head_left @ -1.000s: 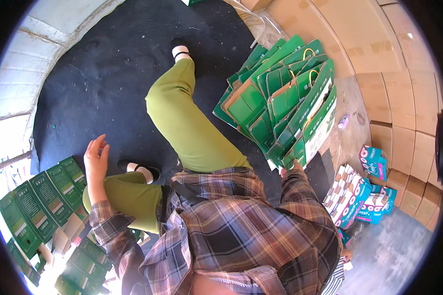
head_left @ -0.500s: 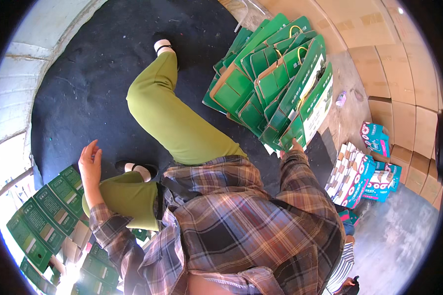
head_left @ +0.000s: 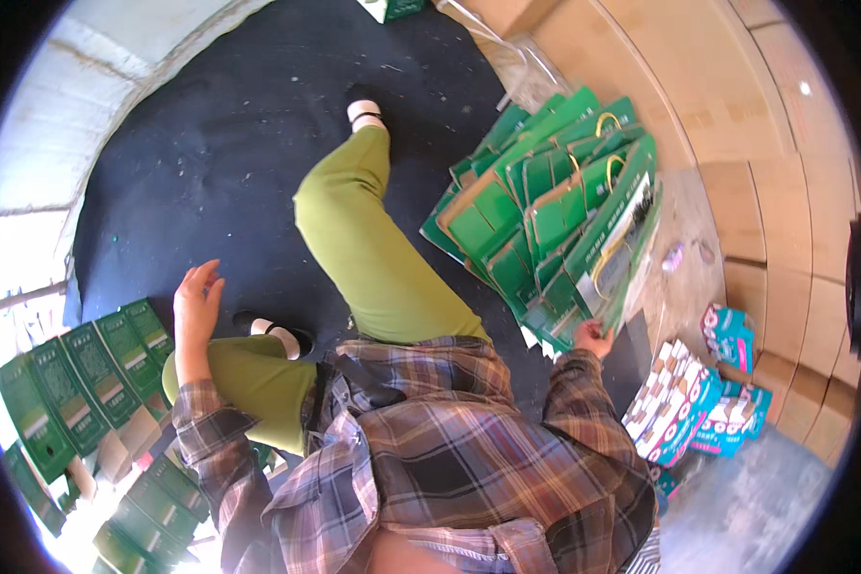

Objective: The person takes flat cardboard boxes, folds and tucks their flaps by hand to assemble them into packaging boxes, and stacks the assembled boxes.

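Black mat [head_left: 210,182], brown boxes [head_left: 784,210] crowding the right
Left hand [head_left: 197,297] half-curled, empty; right hand [head_left: 593,339] pinching a green carton [head_left: 628,273] near teal packs [head_left: 703,392]

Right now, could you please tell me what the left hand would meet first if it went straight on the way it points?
The left hand's way looks free over the dark floor mat, though its height above that is unclear.

- Strong light enters from 8 o'clock, washing out the green boxes [head_left: 148,521] there.
- A small glint marks the brown cartons [head_left: 775,210] at 2 o'clock.
- Pale sheen lies on the grey floor [head_left: 746,517] at 4.
- Motion blur smears the green carton [head_left: 634,263] at 3.
- Edges bend inside a dark, purple-fringed rim.
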{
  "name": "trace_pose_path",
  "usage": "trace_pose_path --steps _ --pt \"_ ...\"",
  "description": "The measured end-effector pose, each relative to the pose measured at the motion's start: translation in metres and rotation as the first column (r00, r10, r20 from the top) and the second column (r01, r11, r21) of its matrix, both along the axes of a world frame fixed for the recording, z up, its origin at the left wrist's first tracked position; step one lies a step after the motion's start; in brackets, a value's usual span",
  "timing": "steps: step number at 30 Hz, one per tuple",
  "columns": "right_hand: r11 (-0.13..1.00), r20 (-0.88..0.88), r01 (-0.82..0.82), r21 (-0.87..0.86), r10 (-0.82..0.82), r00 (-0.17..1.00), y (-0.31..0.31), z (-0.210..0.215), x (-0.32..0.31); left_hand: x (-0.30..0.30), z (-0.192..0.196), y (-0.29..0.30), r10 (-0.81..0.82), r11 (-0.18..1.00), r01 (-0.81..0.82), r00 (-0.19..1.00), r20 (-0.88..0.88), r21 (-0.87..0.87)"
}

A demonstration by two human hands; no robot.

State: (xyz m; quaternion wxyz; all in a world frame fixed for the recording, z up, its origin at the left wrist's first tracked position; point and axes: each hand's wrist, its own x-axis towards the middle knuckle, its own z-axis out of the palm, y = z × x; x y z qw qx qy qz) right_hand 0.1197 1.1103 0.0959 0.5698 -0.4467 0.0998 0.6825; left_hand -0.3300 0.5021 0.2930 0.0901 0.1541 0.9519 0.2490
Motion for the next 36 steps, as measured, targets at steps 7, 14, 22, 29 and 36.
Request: trace_pose_path --steps 7,14,22,29,36 --pt "0.977 -0.035 0.065 0.202 -0.059 0.998 0.071 0.111 -0.108 0.004 0.012 -0.008 0.042 0.997 -0.041 0.999 -0.017 0.058" --pt "0.791 0.218 -0.349 0.502 0.274 0.937 -0.04 0.205 -0.238 0.006 0.021 -0.013 0.063 0.992 -0.053 0.995 -0.079 0.118" --pt "0.148 0.556 -0.762 0.631 0.599 0.577 -0.189 0.286 -0.344 0.005 0.036 -0.025 0.234 0.908 -0.217 0.972 -0.004 0.358" --pt "-0.234 0.603 -0.801 0.551 0.776 0.188 -0.22 0.286 -0.445 -0.002 0.029 -0.079 0.603 0.588 -0.506 0.794 0.075 0.631" --pt "-0.65 0.643 -0.61 0.455 0.713 -0.28 -0.275 0.263 -0.501 -0.01 0.025 -0.164 0.853 0.193 -0.698 0.466 0.233 0.69"
